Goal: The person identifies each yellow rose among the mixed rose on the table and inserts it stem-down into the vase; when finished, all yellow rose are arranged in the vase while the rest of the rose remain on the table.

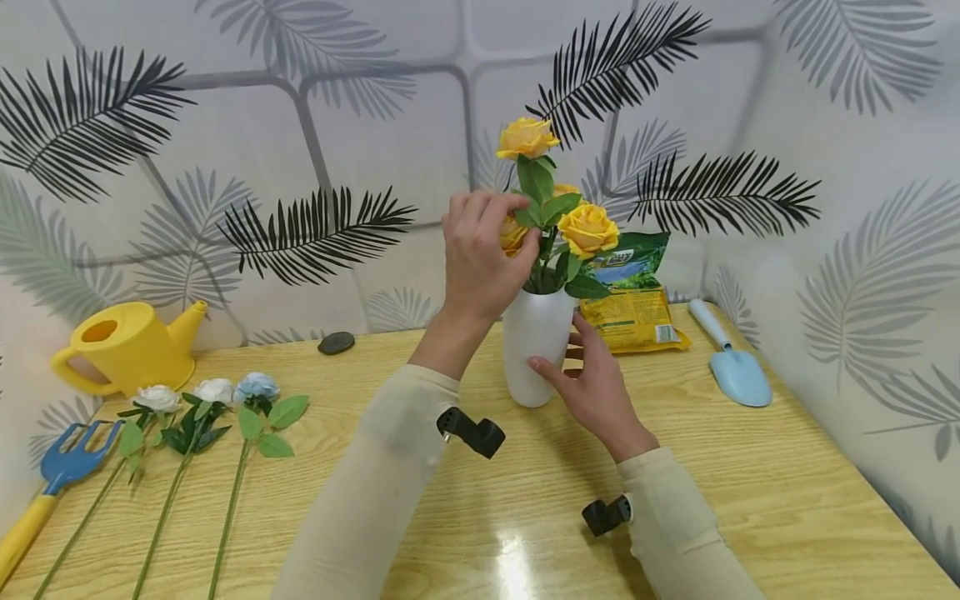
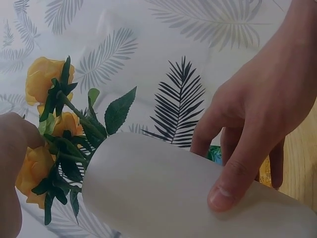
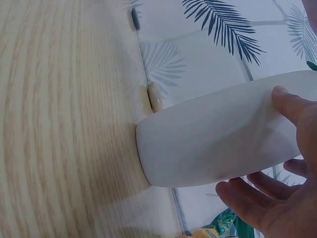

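A white vase stands on the wooden table with several yellow roses in it. My right hand holds the vase by its side, thumb in front and fingers round the far right side; the right wrist view shows the vase's base on the tabletop. At the blooms, my left hand has thumb and fingers curled about a low yellow rose, partly hidden by them. Another yellow rose rises highest, and a third leans right. In the left wrist view, green leaves spread over the rim.
Behind the vase leans a green and yellow packet; a blue trowel lies to its right. Leftward are a dark stone, a yellow watering can, white roses, a blue rose and a hand fork.
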`<action>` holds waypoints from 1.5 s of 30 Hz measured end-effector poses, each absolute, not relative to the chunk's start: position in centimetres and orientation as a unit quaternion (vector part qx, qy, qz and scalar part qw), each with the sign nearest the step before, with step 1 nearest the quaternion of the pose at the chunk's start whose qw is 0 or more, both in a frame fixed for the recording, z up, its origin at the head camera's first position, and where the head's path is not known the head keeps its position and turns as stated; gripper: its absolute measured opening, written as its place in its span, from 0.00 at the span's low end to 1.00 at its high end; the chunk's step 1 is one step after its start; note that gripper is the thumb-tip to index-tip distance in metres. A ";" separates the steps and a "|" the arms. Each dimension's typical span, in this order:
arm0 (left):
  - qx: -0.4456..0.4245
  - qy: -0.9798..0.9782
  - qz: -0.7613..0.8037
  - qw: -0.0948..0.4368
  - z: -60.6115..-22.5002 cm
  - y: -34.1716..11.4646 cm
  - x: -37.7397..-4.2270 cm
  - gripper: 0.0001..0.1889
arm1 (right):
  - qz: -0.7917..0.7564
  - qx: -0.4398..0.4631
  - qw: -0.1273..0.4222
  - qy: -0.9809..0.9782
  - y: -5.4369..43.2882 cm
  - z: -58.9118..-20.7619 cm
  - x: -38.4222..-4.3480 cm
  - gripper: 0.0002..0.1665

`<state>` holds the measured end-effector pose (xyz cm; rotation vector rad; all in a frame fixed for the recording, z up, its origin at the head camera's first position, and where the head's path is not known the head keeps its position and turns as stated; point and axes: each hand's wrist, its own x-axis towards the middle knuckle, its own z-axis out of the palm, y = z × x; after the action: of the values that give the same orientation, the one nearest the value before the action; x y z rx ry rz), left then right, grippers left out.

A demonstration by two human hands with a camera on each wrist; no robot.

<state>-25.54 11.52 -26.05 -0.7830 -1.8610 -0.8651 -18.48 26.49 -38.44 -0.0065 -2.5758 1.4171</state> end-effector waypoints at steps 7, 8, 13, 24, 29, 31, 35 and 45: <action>-0.333 -0.749 -0.339 0.461 -26.1 11.4 -25.2 0.09 | 0.483 0.000 0.103 -0.870 26.5 -38.4 -18.4 0.54; -0.334 -0.749 -0.336 0.463 -26.1 11.4 -25.2 0.09 | 0.483 0.001 0.104 -0.869 26.5 -38.4 -18.4 0.54; -0.340 -0.743 -0.329 0.473 -26.0 11.3 -25.0 0.08 | 0.482 0.005 0.105 -0.870 26.6 -38.4 -18.3 0.55; -0.351 -0.729 -0.345 0.475 -26.1 10.9 -24.7 0.08 | 0.480 0.005 0.103 -0.871 26.6 -38.4 -18.4 0.54; -0.358 -0.727 -0.350 0.470 -26.1 11.0 -24.3 0.08 | 0.480 0.005 0.102 -0.871 26.6 -38.5 -18.3 0.55; -0.360 -0.727 -0.349 0.469 -26.1 10.9 -24.1 0.07 | 0.481 0.005 0.102 -0.871 26.6 -38.5 -18.3 0.55; -0.362 -0.725 -0.351 0.469 -26.3 10.9 -23.9 0.07 | 0.482 0.005 0.101 -0.871 26.7 -38.5 -18.4 0.55; -0.362 -0.715 -0.372 0.468 -27.2 10.6 -23.9 0.07 | 0.473 0.011 0.109 -0.874 26.7 -38.5 -18.3 0.54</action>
<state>-23.94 10.62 -27.16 -0.8889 -1.7535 -0.9126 -18.30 26.67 -38.47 0.0335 -2.5695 1.3919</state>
